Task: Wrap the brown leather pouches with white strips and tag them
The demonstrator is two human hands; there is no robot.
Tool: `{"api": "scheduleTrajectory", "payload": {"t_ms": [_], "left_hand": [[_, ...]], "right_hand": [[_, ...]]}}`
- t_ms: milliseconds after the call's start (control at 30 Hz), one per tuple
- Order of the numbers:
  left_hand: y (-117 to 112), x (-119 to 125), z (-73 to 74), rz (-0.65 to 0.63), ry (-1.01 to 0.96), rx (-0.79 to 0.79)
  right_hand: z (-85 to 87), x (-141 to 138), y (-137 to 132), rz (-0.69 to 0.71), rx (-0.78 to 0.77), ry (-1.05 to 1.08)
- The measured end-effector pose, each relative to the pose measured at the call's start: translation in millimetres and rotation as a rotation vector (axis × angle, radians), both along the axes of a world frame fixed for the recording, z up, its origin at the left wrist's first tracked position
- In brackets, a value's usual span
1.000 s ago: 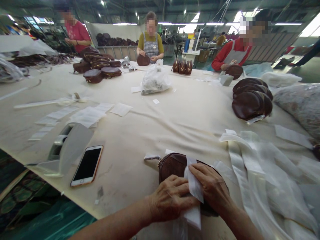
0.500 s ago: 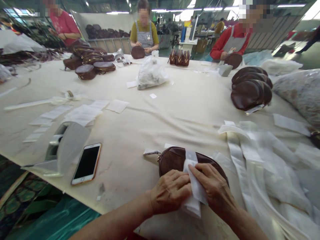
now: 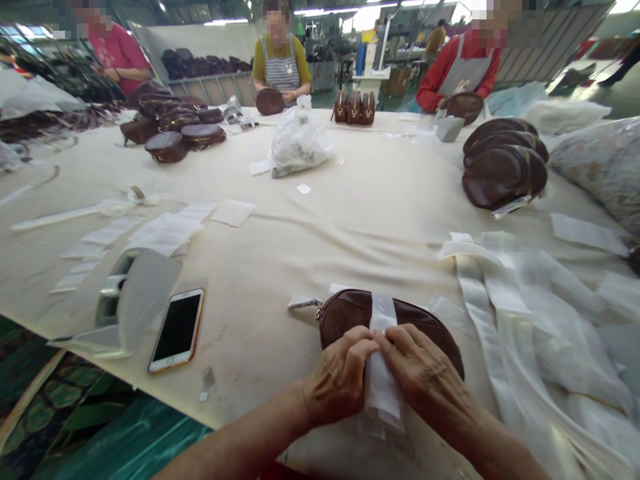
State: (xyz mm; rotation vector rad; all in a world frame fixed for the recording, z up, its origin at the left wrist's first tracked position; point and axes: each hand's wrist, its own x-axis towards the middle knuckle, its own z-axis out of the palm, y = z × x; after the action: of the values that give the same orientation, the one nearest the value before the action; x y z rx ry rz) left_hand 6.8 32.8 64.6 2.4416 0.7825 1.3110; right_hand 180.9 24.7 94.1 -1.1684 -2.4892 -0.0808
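Note:
A dark brown leather bag (image 3: 345,317) lies on the table in front of me, its zipper end with a metal ring pointing left. Across its middle runs a white paper strip (image 3: 384,393), which hangs down over the near side. My left hand (image 3: 343,373) pinches the strip's left edge with bent fingers. From the other side my right hand (image 3: 417,363) grips the strip, thumb and fingertips close to those of the left. Both hands cover the near part of the bag.
Left of me lie a phone (image 3: 177,330) and a grey tape dispenser (image 3: 143,300). White strips (image 3: 500,320) are heaped at right. Farther off are stacked brown bags (image 3: 503,170), a plastic bag (image 3: 303,143) and co-workers across the table.
The white strip now lies straighter and flatter over the bag. My left hand has shifted slightly up, and the fingertips of both hands have come together on the strip.

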Motion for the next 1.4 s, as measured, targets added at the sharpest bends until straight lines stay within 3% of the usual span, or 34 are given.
{"api": "scheduleTrajectory", "payload": {"t_ms": [167, 433, 533, 633, 733, 867, 967, 1133, 1400], "left_hand": [[2.0, 0.6, 1.4, -0.090, 0.055, 0.042], [2.7, -1.2, 1.9, -0.081, 0.081, 0.053], [3.2, -0.5, 1.1, -0.084, 0.078, 0.035], [4.1, -1.9, -0.1, -0.111, 0.091, 0.018], [7.7, -9.3, 5.9, -0.224, 0.138, -0.030], [15.2, -22.6, 27.9, -0.462, 0.183, -0.275], [17.1, -24.0, 38.5, -0.444, 0.219, -0.408], [12.4, -14.0, 27.1, -0.269, 0.409, -0.175], [7.7, -15.0, 10.9, -0.089, 0.515, 0.238]], "right_hand": [[4.2, 3.4, 0.1, 0.024, -0.181, 0.106], [21.9, 25.3, -4.5, 0.149, -0.564, 0.386], [21.5, 30.4, -6.8, 0.116, -0.668, 0.481], [15.7, 26.9, -10.7, 0.030, -0.618, 0.532], [8.7, 21.2, -14.5, 0.023, -0.488, 0.517], [2.3, 19.3, -15.7, 0.063, -0.402, 0.498], [-0.7, 19.6, -14.7, 0.070, -0.360, 0.497], [-6.0, 20.0, -16.4, 0.074, -0.306, 0.459], [-11.4, 23.5, -24.3, 0.063, -0.174, 0.298]]}}
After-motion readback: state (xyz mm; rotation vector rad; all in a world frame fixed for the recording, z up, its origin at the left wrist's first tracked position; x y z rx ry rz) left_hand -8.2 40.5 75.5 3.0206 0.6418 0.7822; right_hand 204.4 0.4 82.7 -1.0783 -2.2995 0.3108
